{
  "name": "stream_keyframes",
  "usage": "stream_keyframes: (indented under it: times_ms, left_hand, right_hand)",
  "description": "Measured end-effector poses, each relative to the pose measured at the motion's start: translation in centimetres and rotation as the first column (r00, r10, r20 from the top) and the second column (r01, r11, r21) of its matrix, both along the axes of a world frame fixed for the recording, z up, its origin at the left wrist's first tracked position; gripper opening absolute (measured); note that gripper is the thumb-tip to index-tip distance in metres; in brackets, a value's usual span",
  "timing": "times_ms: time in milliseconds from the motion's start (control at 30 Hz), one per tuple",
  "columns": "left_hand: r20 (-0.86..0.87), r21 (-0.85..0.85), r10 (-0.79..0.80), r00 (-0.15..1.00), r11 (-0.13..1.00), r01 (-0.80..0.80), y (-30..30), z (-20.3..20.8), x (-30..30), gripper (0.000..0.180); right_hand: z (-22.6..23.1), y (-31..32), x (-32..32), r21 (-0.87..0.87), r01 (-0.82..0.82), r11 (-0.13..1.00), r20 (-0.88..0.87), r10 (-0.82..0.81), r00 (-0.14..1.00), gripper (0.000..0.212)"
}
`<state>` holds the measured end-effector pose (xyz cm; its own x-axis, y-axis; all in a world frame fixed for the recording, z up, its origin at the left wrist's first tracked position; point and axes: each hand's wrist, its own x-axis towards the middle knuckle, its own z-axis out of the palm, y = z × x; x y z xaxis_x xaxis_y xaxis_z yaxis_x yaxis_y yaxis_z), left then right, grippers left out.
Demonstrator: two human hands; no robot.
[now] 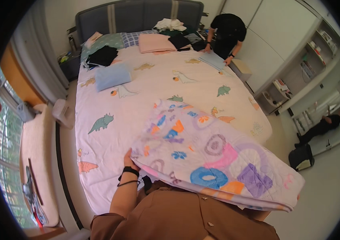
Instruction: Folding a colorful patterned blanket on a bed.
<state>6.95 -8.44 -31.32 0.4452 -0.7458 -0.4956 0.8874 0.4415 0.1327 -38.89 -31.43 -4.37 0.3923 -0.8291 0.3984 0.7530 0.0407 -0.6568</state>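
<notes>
One quilt [214, 156], pastel shapes, lies folded across near end of bed [110, 96], overhanging its right edge. Left hand [130, 158] grips quilt's left corner, fingers closed under edge. Right hand hidden beneath quilt; grip cannot be told. Two pillows at headboard: one blue [112, 76], one pink [156, 43]. One other person [228, 32] bends at far right corner.

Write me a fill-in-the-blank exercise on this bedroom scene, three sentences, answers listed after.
1. The left hand grips the edge of a patterned ____.
2. The bed sheet is printed with cartoon ____.
3. On the sheet beside the black clothes lies a folded light ____ cloth.

Missing words: quilt; dinosaurs; blue
</notes>
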Motion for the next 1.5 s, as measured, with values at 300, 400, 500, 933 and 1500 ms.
stream_keyframes:
  times_ms: [300,400,500,933,1500]
  left_hand:
    - [-0.337,0.241,-0.261,0.904,0.905,0.351,1.5,-3.8,-1.2,0.031]
    - [-0.259,0.246,-0.235,0.937,0.922,0.3,0.5,-1.6,0.3,0.03]
    - [0.066,0.453,-0.177,0.982,0.882,0.128,-2.3,3.0,4.7,0.018]
    - [0.793,-0.395,0.501,0.347,0.856,-0.333,4.5,37.2,13.9,0.031]
    - [-0.171,0.842,-0.065,0.983,0.508,0.18,24.3,-9.7,-12.2,0.011]
  right_hand:
    - [3.4,-2.1,-2.0,-0.024,-0.01,1.0,0.365,0.018,0.931,0.031]
    - [3.7,-5.8,-0.7,-0.071,-0.432,0.899,0.606,0.383,0.697,0.029]
    - [4.1,-13.2,2.4,-0.029,-0.141,0.99,0.326,0.142,0.935,0.026]
    - [15.6,-22.2,12.6,-0.088,-0.008,0.996,0.36,0.04,0.932,0.022]
    - [-33.9,-19.2,5.7,0.395,0.576,0.715,-0.821,0.556,-0.127,0.021]
